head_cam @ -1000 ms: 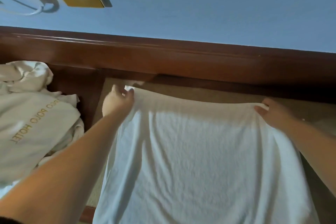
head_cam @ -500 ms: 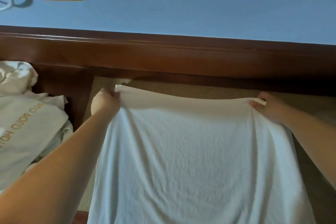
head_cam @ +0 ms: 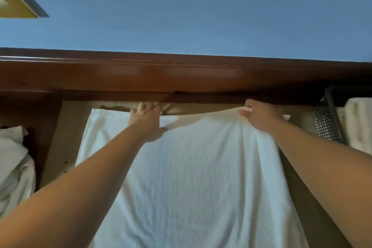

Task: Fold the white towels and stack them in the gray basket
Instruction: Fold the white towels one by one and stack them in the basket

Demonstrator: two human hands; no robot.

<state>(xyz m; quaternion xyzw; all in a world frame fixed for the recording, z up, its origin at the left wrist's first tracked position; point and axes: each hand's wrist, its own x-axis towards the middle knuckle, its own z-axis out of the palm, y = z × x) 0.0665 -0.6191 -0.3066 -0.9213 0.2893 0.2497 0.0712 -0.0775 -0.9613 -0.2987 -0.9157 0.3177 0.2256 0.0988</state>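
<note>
White terry, the towel (head_cam: 191, 177) lay spread over a tan surface (head_cam: 60, 147), running from the bottom of the view up to a dark wooden rail (head_cam: 181, 74). The left hand (head_cam: 146, 122) rested flat on its far edge, fingers straight and spread, gripping nothing. The right hand (head_cam: 261, 116) pinched the far edge between thumb and curled fingers and held it lifted off the surface, so the cloth gathered into folds beneath it.

At the right edge stood the gray basket (head_cam: 327, 121), its mesh wall showing, well apart from the right hand. Inside it lay a folded towel (head_cam: 358, 125), pale and thick, only partly in view; how many were stacked there I could not tell.

At the left edge, beyond a dark wooden panel (head_cam: 47, 127), sat a heap (head_cam: 14, 167) of rumpled white cloth, apart from the spread towel.

The tan surface showed as bare strips on both sides of the towel and along its far edge below the rail. Above the rail rose a plain blue wall (head_cam: 201, 10), and a yellowish framed panel (head_cam: 16, 4) cut into the upper left corner.
</note>
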